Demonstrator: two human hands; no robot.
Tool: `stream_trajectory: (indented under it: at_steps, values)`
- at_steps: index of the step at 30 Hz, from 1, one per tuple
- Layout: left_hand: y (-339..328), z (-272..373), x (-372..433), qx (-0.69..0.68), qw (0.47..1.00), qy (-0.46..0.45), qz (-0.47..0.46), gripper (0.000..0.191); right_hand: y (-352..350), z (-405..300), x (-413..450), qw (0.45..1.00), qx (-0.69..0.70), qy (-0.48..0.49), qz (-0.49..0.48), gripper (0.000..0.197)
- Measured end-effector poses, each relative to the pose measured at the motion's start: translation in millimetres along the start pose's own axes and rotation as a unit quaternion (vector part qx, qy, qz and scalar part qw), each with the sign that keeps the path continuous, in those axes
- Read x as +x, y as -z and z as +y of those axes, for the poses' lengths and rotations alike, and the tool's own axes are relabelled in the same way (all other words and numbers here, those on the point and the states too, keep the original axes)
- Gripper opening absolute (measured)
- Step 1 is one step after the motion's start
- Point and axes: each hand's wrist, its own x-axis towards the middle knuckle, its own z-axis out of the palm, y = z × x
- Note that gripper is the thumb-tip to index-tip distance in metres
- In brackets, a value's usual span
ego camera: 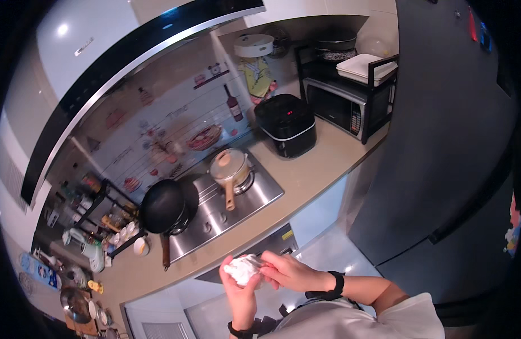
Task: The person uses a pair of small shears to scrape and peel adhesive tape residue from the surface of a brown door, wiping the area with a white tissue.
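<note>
A crumpled white bundle [245, 268], perhaps tissue or a thin plastic bag, is gripped in my left hand [240, 292], with the fingers wrapped around its left and lower sides. From the right, my right hand [288, 271] pinches the edge of the same bundle between thumb and fingers. Both hands are held in front of my body, short of the counter's front edge. What the bundle contains, if anything, is hidden.
Beyond my hands runs a beige counter [260, 224] with a steel gas stove [260, 207]. On it stand a black wok [163, 207] and a lidded saucepan [230, 167]. A black rice cooker [286, 127] and a microwave [334, 106] stand behind; a dark refrigerator [430, 148] rises at right.
</note>
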Motion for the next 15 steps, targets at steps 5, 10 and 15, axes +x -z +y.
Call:
stream_trajectory:
  at_steps: [5,10,15]
  values:
    - [-70,-26,65,-0.003,0.993,0.001,-0.118,0.067,61,6,6,0.987,-0.103,-0.054,0.115,0.017]
    - [-118,-47,119,0.022,0.982,0.042,-0.181,0.061,99,-9,14,0.953,-0.141,-0.095,0.251,0.016]
    - [-184,-58,137,-0.048,0.932,0.101,-0.345,0.057,113,-31,-9,0.887,-0.121,-0.127,0.426,0.015]
